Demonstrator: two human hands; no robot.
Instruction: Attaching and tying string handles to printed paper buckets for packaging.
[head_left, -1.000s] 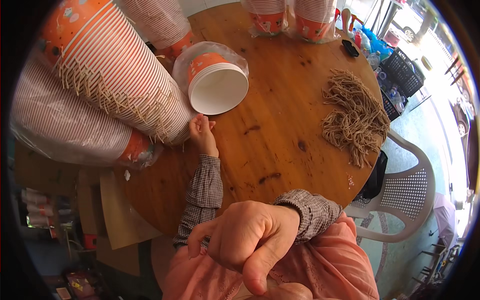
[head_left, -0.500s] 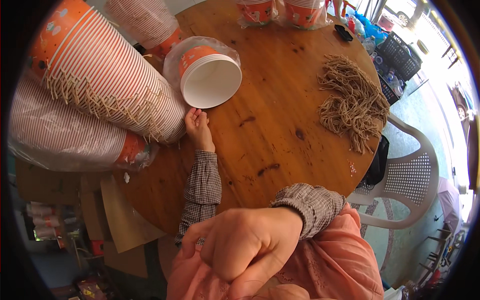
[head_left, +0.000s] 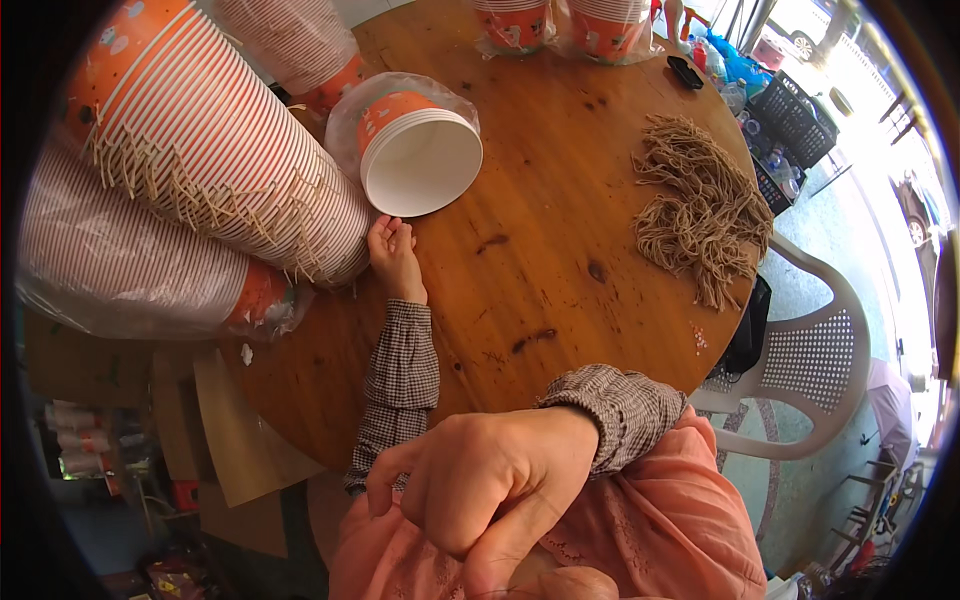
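Left hand [head_left: 393,258] fingers loosely curled against cup stack [head_left: 215,165] end, gripping nothing, right hand [head_left: 485,490] closed, raised near camera, round table [head_left: 560,250], cords [head_left: 700,205].

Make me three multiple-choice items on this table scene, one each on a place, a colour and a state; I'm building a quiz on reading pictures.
1. Where does the left hand rest?
A. on the heap of cord
B. against the long stack of paper cups
C. on the white chair

2. What colour is the heap of cord?
A. tan
B. blue
C. black

3. How does the bagged cup stack lie?
A. upright
B. on its side, mouth showing
C. crushed flat

Answers: 1 B, the fingers touch the stack's end. 2 A, the cord is light brown. 3 B, its white inside faces the camera.
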